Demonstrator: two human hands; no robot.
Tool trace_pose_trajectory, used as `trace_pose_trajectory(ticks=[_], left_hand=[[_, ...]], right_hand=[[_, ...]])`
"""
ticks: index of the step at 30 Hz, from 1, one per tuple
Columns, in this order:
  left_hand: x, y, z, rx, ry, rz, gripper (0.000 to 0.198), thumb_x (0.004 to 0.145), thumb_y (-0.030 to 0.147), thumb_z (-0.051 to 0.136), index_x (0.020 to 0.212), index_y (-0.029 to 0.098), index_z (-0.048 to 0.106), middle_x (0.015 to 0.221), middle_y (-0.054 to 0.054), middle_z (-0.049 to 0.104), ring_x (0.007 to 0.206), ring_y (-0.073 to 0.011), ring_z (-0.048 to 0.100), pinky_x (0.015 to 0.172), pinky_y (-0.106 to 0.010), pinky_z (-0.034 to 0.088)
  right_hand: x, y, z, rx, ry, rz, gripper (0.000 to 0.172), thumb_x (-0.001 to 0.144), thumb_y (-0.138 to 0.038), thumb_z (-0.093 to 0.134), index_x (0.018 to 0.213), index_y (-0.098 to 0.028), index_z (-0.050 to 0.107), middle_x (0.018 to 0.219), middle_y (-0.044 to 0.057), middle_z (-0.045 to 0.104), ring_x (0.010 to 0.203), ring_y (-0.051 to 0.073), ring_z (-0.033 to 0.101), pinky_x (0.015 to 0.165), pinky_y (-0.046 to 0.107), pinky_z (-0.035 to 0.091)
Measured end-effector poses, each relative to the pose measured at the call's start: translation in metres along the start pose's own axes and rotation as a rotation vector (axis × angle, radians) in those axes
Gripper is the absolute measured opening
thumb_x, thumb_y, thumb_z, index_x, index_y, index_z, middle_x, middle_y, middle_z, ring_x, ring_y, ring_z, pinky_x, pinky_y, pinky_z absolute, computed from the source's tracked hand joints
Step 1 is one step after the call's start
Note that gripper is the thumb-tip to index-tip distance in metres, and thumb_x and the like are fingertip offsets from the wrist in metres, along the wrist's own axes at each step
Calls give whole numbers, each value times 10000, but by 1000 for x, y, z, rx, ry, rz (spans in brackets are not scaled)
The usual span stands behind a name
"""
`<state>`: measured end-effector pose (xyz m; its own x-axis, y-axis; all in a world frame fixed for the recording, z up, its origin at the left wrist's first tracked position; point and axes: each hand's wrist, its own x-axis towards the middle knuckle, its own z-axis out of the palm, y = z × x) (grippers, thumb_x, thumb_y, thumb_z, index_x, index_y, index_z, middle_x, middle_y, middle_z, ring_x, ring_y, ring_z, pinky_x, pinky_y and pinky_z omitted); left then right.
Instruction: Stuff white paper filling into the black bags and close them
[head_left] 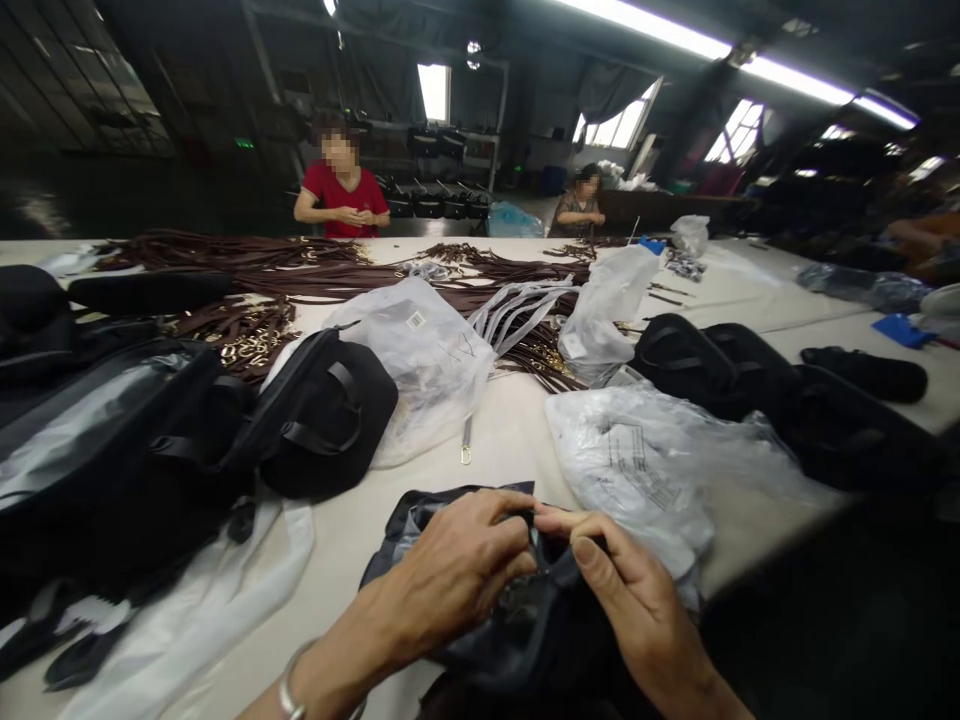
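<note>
My left hand (457,570) and my right hand (630,600) meet at the top edge of a black fabric bag (517,630) at the near edge of the table. Both pinch its dark rim or zip opening, fingertips nearly touching. What the fingers hold there is too small to tell. A clear plastic wrapping (637,480) lies just beyond my right hand. Beyond my left hand, a black bag with a strap (326,415) rests on the white table (352,560), beside a clear plastic bag (420,370).
Bundles of brown straps with metal buckles (300,275) cover the far table. Black bags (112,470) are heaped on the left, and more (780,400) lie on the right. Two seated people (343,190) work across the table. A metal clip (466,445) lies mid-table.
</note>
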<state>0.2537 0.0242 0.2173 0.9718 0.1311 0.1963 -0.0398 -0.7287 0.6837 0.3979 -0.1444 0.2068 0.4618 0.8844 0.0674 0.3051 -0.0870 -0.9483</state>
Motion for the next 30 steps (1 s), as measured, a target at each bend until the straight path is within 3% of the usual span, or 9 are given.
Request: trace_pose_trajectory(ticks=[4,7,10,13,18,20,25,30], left_hand=[[-9,11,9,85,48,-13,158,996,268,481,951,221,624,1053,-54,587,954,-205,534,829,-344,466],[-17,21,27,251,217,22,234,980,231,461,778,193,572,849,-48,550,760,-196,484,680,-336,417],[-21,31,47,446,382,10,247,957,164,464,719,195,524,732,-37,512,668,-191,449,615,-332,375],[-14,33,54,441,429,-28,241,962,149,433,743,200,519,710,-32,522,666,-192,488,599,-327,377],[7,21,35,-28,312,-395,302,995,165,346,719,209,459,737,0,562,644,-138,528,594,-274,400],[11,15,25,-55,275,-413,295,998,164,341,739,206,474,779,-1,564,699,-144,534,648,-275,422],[10,-1,4,463,325,-304,184,942,134,425,851,176,579,930,-73,578,892,-251,508,805,-416,449],[-14,6,-9,794,400,-305,117,909,190,494,903,147,603,901,-87,564,843,-253,533,702,-411,471]], right_hand=[[-13,14,6,-5,66,10,271,1002,-422,444,1006,-267,667,1227,61,649,1143,237,611,984,335,497],[-18,16,13,-8,140,8,283,1009,-405,435,971,-264,678,1149,64,665,1107,224,616,948,317,504],[-7,11,30,129,308,-16,259,1011,-417,430,1012,-260,634,1017,52,661,885,175,642,743,272,534],[17,5,52,277,406,8,255,998,-450,459,981,-241,603,922,33,648,810,153,615,711,260,513],[53,6,73,479,472,107,307,947,-519,538,944,-214,566,870,29,636,788,164,598,736,294,502],[63,9,77,471,474,93,309,939,-520,552,953,-212,564,866,25,628,804,170,601,769,308,499],[95,11,79,263,449,-48,274,956,-480,526,944,-210,566,930,41,642,841,176,612,814,320,489],[111,10,72,-211,250,-369,313,929,-513,528,952,-215,622,959,80,664,799,216,617,766,350,484]])
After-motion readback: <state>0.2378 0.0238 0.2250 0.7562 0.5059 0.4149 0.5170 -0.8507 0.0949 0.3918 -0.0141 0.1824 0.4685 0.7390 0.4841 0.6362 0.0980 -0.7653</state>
